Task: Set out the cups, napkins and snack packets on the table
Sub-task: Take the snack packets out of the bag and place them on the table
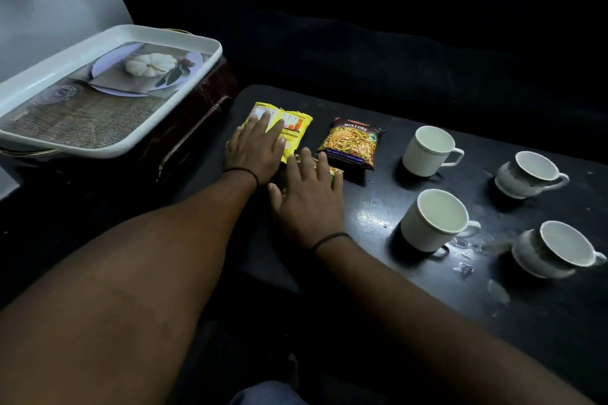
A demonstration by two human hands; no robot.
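packets being squared up on the table

flat-fingered, the left hand (255, 149) presses the yellow snack packet (289, 128); the right hand (307, 199), fingers also straight, rests on a third packet (334, 172), mostly hidden. neither hand is closed around anything. the mixture packet (350, 143) lies just beside them, four cups (427, 151) to the right. no napkins are visible. risk: a sideways push could slide one packet over another or off the table edge (250, 273).

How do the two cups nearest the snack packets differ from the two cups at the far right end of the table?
The two plain cups have straight, smooth white walls; the two rounded cups bulge toward the base and show grey mottling outside. The plain ones sit closer to the Mixture packet. All four stand upright, look empty, and have handles pointing right.
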